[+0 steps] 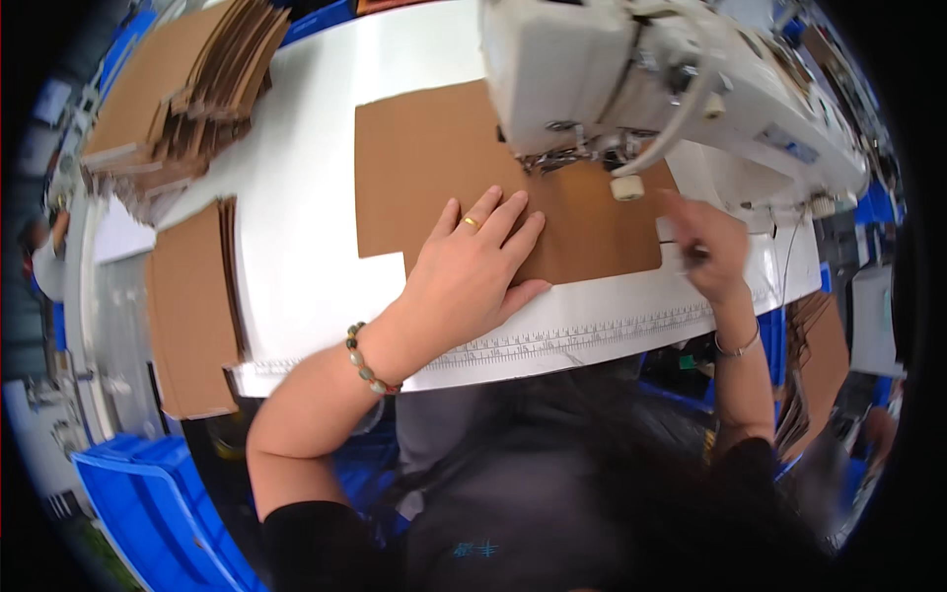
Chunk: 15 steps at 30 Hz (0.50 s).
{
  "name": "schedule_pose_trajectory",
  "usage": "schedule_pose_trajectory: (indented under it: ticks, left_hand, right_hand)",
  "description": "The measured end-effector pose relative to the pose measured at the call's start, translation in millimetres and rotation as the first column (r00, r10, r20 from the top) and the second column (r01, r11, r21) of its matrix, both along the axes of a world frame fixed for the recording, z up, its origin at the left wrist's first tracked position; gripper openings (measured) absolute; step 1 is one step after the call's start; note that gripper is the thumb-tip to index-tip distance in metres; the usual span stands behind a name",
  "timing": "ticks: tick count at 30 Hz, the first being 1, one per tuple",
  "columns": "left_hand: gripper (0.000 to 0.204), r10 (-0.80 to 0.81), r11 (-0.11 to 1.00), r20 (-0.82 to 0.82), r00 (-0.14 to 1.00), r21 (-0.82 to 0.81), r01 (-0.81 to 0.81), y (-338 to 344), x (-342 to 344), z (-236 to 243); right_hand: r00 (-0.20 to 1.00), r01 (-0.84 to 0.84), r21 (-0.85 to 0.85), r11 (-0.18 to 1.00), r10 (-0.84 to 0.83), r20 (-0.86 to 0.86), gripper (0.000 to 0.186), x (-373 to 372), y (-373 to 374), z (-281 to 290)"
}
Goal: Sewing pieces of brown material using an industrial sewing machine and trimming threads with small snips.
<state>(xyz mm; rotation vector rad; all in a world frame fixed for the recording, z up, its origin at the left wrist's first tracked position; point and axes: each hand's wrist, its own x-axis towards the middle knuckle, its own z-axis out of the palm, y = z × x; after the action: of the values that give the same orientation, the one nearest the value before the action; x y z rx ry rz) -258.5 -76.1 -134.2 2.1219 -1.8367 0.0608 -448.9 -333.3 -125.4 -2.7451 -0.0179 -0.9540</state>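
A flat brown panel (424, 148), with a notch in its lower left corner, lies on the white sewing table under the head of a sewing machine (562, 69). My left hand (473, 257) rests flat on the panel's near part, fingers spread, a ring on one finger. Just off the panel's right edge is my right hand (715, 247), smeared by motion. Its fingers look curled around something small and dark (696, 256), whose kind I cannot make out. The machine's head hides the panel's far right part; the needle area is hard to see.
Stacks of brown panels stand at the far left (187, 79) and near left (192, 306); more panels (817, 365) hang at the right. A printed ruler (552, 340) runs along the table's front edge. A blue bin (148, 493) stands at the lower left.
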Motion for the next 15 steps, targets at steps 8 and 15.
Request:
schedule_pose_trajectory:
  ticks: [8, 15]
  left_hand:
    - [0.064, 0.01, 0.999, -0.014, 1.0, 0.053, -0.009, -3.7, -5.1, 6.2]
    - [0.065, 0.011, 0.997, 0.017, 1.0, 0.08, -0.013, -0.2, -0.5, 9.0]
  right_hand:
    - [0.955, -0.066, -0.2, 0.978, 0.004, -0.297, 0.061, 77.2, 35.5, -19.8]
    - [0.955, -0.115, -0.16, 0.98, 0.065, -0.29, 0.036, 78.8, 36.9, -27.0]
